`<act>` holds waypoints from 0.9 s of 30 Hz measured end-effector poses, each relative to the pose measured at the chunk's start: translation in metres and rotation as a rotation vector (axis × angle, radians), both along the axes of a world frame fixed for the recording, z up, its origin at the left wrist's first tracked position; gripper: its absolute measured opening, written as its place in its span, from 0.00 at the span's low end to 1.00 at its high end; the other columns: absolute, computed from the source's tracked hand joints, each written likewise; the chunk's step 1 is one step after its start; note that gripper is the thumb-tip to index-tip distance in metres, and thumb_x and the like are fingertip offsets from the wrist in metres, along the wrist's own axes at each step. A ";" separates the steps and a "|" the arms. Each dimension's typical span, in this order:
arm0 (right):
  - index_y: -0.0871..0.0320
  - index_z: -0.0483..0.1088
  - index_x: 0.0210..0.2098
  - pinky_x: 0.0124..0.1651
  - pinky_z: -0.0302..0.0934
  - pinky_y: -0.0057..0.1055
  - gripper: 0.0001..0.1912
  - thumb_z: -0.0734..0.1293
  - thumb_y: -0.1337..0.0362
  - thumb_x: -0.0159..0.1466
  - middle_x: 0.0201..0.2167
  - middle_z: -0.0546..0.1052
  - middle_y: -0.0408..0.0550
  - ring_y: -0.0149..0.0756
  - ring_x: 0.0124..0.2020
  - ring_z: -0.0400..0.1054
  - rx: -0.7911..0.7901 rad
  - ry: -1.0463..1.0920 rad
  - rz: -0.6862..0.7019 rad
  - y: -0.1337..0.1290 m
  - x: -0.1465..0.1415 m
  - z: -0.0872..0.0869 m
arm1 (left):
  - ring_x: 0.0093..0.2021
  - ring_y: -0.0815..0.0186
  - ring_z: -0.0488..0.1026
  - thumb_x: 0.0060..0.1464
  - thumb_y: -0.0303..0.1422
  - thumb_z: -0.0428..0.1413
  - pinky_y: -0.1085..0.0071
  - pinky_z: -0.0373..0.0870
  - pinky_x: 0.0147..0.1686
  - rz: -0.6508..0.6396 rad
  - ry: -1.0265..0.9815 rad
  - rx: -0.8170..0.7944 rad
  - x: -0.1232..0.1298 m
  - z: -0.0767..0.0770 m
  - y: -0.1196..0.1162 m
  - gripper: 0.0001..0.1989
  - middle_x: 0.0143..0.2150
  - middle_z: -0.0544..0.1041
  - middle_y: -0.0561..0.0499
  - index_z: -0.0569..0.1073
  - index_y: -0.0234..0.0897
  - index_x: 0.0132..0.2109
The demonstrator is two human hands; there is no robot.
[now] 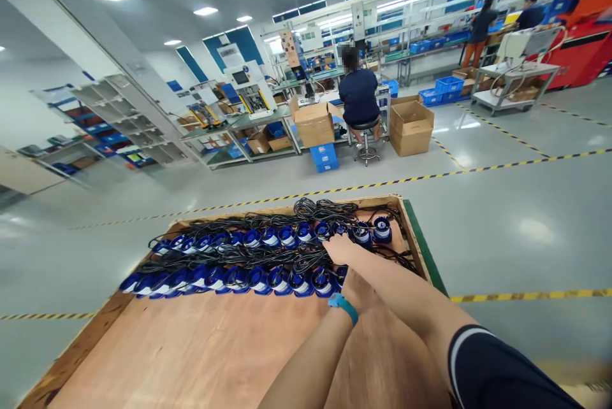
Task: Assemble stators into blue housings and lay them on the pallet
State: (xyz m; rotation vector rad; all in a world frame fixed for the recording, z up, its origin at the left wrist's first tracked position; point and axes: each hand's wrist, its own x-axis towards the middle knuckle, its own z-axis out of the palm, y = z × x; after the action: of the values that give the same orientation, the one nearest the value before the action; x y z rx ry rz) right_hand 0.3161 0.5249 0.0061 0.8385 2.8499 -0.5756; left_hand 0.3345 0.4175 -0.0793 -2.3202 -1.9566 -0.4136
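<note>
Two rows of blue round units (300,283) with white labels stand in a shallow wooden crate (215,345), with bundles of black cable (268,255) lying between and behind them. My right hand (338,248) reaches over the back row, beside a blue unit (340,229) near its right end; its fingertips are too small and hidden to tell what they hold. My left hand (358,289), below a blue-green wristband (345,307), is by the right end of the front row. It is partly covered by my right forearm, and its fingers are hidden.
A green strip (423,246) runs along the crate's right side. Beyond the crate, a person (358,93) sits on a stool between cardboard boxes (410,127), near a blue bin (325,157). Two people work farther right. A metal cart (514,74) stands there.
</note>
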 end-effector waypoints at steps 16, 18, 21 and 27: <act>0.48 0.47 0.73 0.64 0.46 0.65 0.56 0.76 0.44 0.54 0.73 0.45 0.65 0.67 0.70 0.45 0.247 0.051 -0.231 -0.056 0.164 -0.075 | 0.74 0.37 0.43 0.47 0.57 0.63 0.32 0.43 0.67 0.079 0.231 -0.130 -0.109 0.019 -0.037 0.50 0.75 0.48 0.35 0.54 0.50 0.72; 0.51 0.49 0.73 0.63 0.50 0.59 0.52 0.74 0.45 0.57 0.72 0.51 0.67 0.64 0.68 0.51 0.271 0.059 -0.248 -0.053 0.157 -0.072 | 0.74 0.37 0.45 0.47 0.58 0.63 0.33 0.42 0.68 0.066 0.232 -0.149 -0.111 0.013 -0.029 0.48 0.74 0.51 0.34 0.58 0.49 0.71; 0.55 0.54 0.71 0.60 0.55 0.54 0.49 0.73 0.42 0.58 0.68 0.57 0.68 0.61 0.64 0.57 0.265 0.047 -0.258 -0.052 0.153 -0.068 | 0.74 0.38 0.46 0.49 0.58 0.61 0.34 0.41 0.68 0.070 0.221 -0.152 -0.113 0.006 -0.024 0.44 0.74 0.53 0.34 0.62 0.49 0.69; 0.58 0.59 0.69 0.59 0.56 0.50 0.45 0.71 0.43 0.60 0.66 0.62 0.67 0.58 0.61 0.61 0.281 0.060 -0.295 -0.053 0.151 -0.064 | 0.74 0.38 0.47 0.50 0.57 0.61 0.35 0.42 0.68 0.051 0.229 -0.162 -0.117 0.005 -0.021 0.41 0.73 0.53 0.33 0.66 0.47 0.67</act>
State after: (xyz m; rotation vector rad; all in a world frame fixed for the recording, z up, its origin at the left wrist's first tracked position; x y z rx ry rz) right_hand 0.4668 0.4722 -0.0578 1.3232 2.9234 -0.2295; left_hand 0.2176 0.3967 -0.0747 -2.2835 -1.9971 0.0158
